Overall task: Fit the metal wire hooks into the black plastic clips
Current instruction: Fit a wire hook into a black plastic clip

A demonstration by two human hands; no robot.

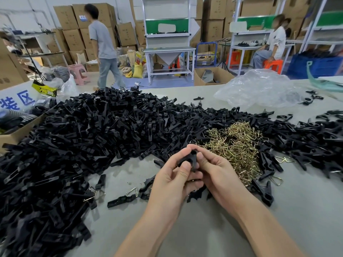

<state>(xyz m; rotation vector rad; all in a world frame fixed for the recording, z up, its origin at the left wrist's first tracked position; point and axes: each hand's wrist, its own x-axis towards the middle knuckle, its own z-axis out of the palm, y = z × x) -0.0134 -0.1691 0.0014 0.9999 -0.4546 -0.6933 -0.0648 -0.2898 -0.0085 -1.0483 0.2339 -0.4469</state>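
Holding one small black plastic clip (192, 160) between both hands, you have it over the grey table (306, 210), toward the middle of the near edge. Your left hand (172, 177) curls round the clip from the left, thumb pressed on its near face and forefinger hooked over the top. Your right hand (215, 171) pinches it from the right between thumb and forefinger. Neither hand is open, and both are on the same piece. The clip's long axis seems to run roughly away from you, its holed end up and toward the far edge, its tail down between your palms. A glint of brass shows under your left fingers, but whether that is a hook already in hand cannot be told.

What the next move turns on is where the hooks lie. The heap of thin brass-coloured metal wire hooks (235, 147) sits just beyond your right hand and a little to its right, close by it, so your right hand is plainly the nearer one. The pile of loose black plastic clips (83, 138) spreads along the left edge and round behind the hooks, nearer your left hand. In my judgement, you would steady the clip in the left hand and reach forward and right for a hook, bringing it in at the holed end.
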